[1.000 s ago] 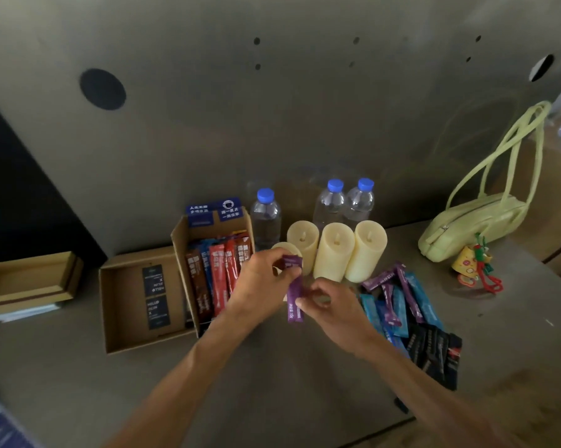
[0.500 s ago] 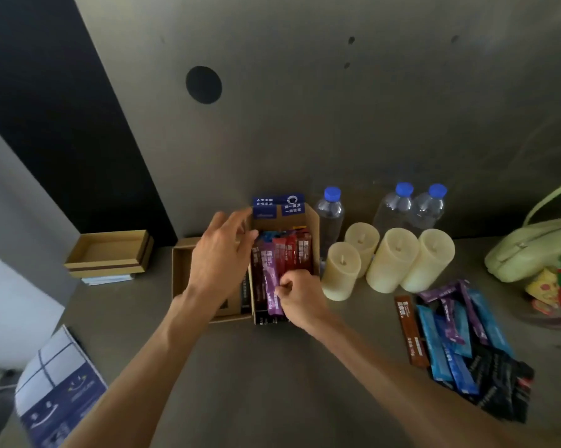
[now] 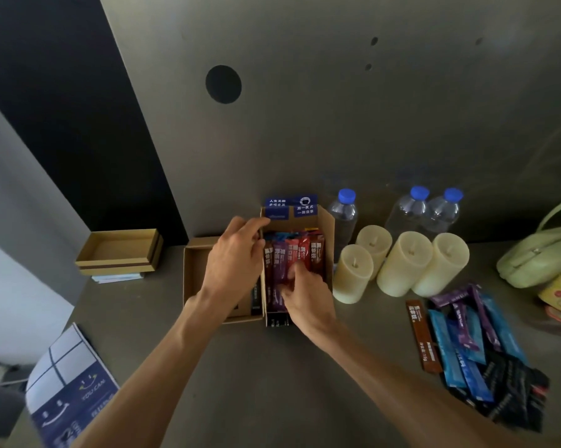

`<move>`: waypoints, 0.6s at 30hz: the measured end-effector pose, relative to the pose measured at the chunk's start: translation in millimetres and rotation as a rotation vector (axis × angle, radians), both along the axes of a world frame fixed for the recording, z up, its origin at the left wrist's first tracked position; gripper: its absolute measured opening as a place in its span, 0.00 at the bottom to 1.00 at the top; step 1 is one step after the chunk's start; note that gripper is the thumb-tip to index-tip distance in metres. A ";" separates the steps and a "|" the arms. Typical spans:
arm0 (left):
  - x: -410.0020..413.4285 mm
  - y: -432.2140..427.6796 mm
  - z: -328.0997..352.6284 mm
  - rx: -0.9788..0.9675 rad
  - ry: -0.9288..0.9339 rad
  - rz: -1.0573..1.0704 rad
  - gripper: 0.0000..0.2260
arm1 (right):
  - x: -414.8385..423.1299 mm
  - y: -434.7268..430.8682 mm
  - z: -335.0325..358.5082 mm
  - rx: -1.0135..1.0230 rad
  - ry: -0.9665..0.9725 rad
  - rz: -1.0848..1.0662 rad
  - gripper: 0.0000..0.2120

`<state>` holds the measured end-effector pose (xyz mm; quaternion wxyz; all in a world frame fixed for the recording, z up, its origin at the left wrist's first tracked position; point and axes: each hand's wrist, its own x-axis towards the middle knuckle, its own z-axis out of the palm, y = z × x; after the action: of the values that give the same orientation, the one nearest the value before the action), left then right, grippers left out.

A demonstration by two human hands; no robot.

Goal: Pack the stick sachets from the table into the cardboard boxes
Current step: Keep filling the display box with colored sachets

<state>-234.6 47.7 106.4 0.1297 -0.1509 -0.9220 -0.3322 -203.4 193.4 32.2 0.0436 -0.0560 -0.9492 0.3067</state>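
An open cardboard box stands at the table's back centre, holding a row of red, brown and purple stick sachets. My right hand lies inside it with fingers pressed on the purple sachet. My left hand rests on the box's left wall, fingers curled over the edge. A second, shallower cardboard box sits just left, partly hidden by my left hand. A loose pile of sachets, blue, purple, black and one brown, lies on the table at the right.
Several cream candles stand right of the box, with three water bottles behind them. A pale green handbag is at far right. A small tan box sits at back left, and a printed booklet at front left.
One second ago both hands held a purple sachet in front of the candles. It now lies in the box under my right hand, and my left hand has moved to the box's left wall.
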 end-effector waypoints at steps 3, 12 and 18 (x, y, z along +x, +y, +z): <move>1.0 -3.2 -3.1 -0.004 -0.026 -0.009 0.18 | 2.9 -1.9 -3.0 0.140 0.046 0.079 0.10; 20.9 4.5 15.7 0.023 0.040 0.017 0.20 | 25.3 1.9 5.4 0.094 0.076 0.078 0.08; 48.6 55.0 20.9 0.065 0.051 -0.153 0.15 | 74.7 50.6 18.5 0.085 0.085 0.004 0.08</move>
<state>-186.0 102.7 127.3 0.1324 -0.2251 -0.8929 -0.3669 -128.8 244.0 50.7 0.0857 -0.0389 -0.9587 0.2682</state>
